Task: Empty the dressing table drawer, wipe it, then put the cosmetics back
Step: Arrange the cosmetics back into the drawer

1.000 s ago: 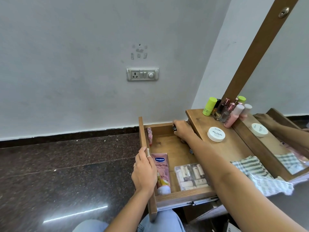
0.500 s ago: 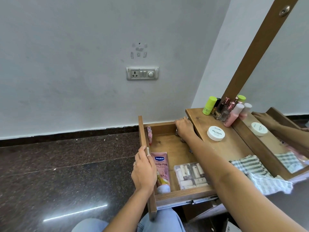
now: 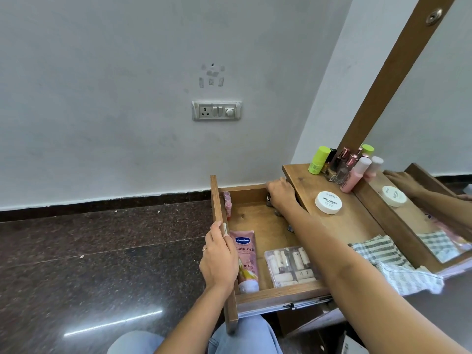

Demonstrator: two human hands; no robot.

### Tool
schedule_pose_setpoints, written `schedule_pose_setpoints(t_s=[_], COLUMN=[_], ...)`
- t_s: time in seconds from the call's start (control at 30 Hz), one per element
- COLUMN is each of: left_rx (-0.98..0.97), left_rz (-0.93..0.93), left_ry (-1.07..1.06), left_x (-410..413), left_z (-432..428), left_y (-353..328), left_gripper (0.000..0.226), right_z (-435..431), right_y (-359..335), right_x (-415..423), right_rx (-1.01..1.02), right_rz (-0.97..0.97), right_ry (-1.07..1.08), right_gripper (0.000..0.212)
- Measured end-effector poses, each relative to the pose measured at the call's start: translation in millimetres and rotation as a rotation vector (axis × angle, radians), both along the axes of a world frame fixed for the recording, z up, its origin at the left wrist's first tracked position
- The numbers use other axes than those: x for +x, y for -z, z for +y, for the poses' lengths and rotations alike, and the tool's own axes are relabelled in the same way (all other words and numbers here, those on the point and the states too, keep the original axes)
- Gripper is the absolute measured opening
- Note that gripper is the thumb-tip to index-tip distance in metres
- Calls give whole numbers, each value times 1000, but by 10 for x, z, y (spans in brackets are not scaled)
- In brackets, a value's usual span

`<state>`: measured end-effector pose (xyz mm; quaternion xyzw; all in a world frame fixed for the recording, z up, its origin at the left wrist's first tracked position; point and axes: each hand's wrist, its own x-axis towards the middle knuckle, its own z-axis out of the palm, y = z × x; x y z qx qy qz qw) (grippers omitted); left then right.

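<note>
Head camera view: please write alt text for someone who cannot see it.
A person's right hand reaches into the far corner of an open wooden drawer while the left hand grips its front panel. Inside lie a pink lotion tube and a clear case of small tubes; bottles stand on the tabletop.

The pink tube point(image 3: 245, 259) in the drawer is showing "Vaseline", "Gluta-Hya" and "10X". The white round jar point(image 3: 328, 202) on the tabletop is reading "NAIL POLISH".
</note>
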<state>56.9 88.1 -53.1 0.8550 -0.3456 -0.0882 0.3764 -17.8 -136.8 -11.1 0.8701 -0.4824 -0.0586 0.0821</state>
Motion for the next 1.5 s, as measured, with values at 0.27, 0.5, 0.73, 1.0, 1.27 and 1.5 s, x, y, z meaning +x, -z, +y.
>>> schedule_pose_setpoints(t_s=[0.27, 0.5, 0.73, 1.0, 1.27, 1.5], left_rx=[-3, -6, -1, -2, 13, 15], left_rz=[-8, -4, -4, -9, -15, -21], left_ry=[-2, -3, -3, 5, 0, -3], left_x=[-5, -4, -2, -2, -11, -1], left_z=[-5, -5, -7, -6, -9, -12], left_y=[-5, 2, 1, 10, 9, 21], left_gripper=[37, 37, 37, 36, 38, 37], right_z=[67, 62, 38, -155, -648, -772], right_y=[-51, -7, -61, -689, -1081, -977], right_x=[-26, -13, -11, -343, -780, -780], right_rx=[8, 12, -37, -292, -353, -257], right_rz=[5, 4, -39, -498, -175, 9], right_ry=[6, -3, -23, -12, 163, 154], right_gripper=[39, 36, 33, 24, 36, 36])
